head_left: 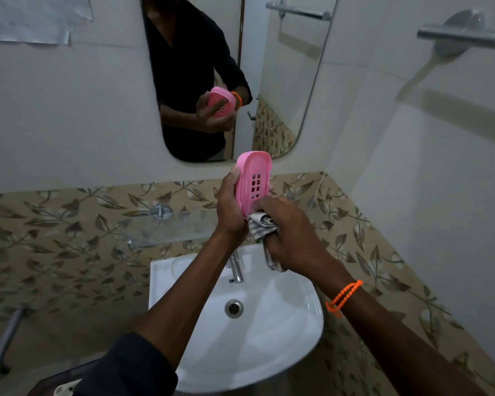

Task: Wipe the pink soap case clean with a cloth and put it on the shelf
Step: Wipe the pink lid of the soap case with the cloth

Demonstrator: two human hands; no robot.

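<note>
A dark sleeve (132, 367) fills the lower left of the frame, above the white sink (283, 332). At centre, the left hand (231, 205) is wrapped around the pink case (253, 181), holding it upright with its slotted inside toward the camera. The right hand (290, 238) (orange band (344, 298) at the wrist) is closed on a bunched cloth (262, 227) pressed against the case's lower end. The glass shelf (166, 227) sits left of centre.
</note>
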